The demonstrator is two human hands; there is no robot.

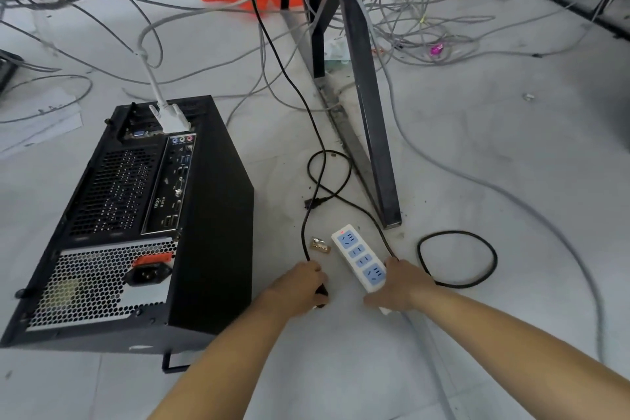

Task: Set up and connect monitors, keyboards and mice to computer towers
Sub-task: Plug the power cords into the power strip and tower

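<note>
Black plug (322, 295) gripped by left hand (301, 283); right hand (400, 286) grips power strip (359, 256)

Left hand (308, 283) grips a black plug (322, 293); right hand (397, 286) holds the white power strip (359, 256) beside the computer tower (211, 215)

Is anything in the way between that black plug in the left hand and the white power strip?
Nothing visible is. The left hand grips the black plug beside the power strip, which the right hand holds; only bare floor lies between, and the sockets look free. A small brassy piece lies off that path.
</note>
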